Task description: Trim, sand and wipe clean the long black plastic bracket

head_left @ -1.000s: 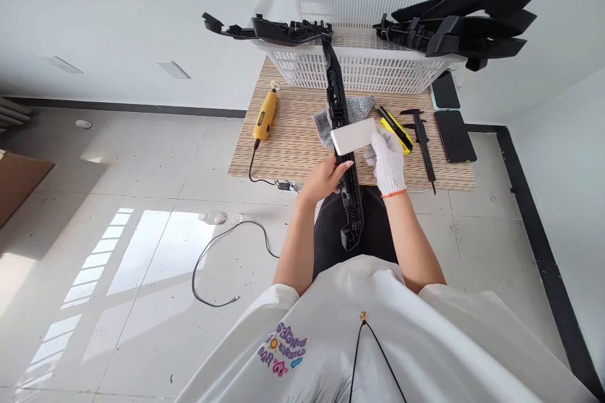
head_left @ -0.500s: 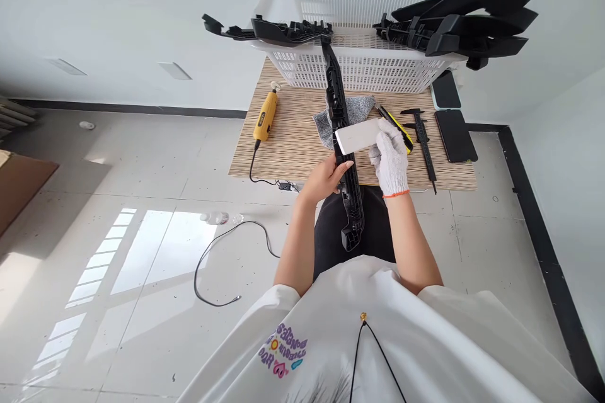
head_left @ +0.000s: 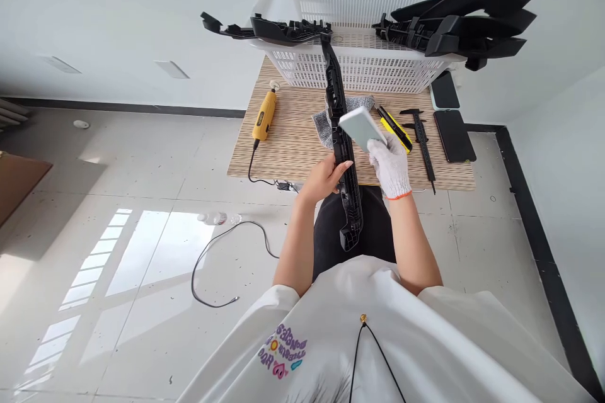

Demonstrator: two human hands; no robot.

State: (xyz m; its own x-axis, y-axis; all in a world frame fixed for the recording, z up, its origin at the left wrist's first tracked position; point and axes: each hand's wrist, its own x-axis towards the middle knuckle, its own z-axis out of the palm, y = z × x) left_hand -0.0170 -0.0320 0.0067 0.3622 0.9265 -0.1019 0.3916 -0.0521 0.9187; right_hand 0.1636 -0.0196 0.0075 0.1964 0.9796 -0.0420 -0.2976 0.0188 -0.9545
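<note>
My bare left hand (head_left: 324,181) is closed around a long black plastic trim piece (head_left: 350,204), thumb across its top. The ribbed piece runs from the basket's front down over my lap. In my right hand (head_left: 391,167), wearing a white knitted glove, is a flat rectangular block (head_left: 363,128) with a white edge and a pale green face. The block is tilted, its far end beside or over the trim piece; contact cannot be made out. Beneath the trim piece lies a grey cloth (head_left: 323,128). A yellow-black utility knife (head_left: 395,129) lies just beyond my gloved hand.
On the wood-patterned table (head_left: 297,138) lie a yellow rotary tool (head_left: 265,114) with a cord, a black caliper (head_left: 423,146) and two phone-like slabs (head_left: 454,136). Behind stands a white plastic basket (head_left: 373,70) with several black trim pieces (head_left: 477,34) across it. A cable (head_left: 204,252) curls on the floor.
My right hand has turned the block, so its pale green face now shows instead of the white one. My left hand and the trim piece have stayed nearly still.
</note>
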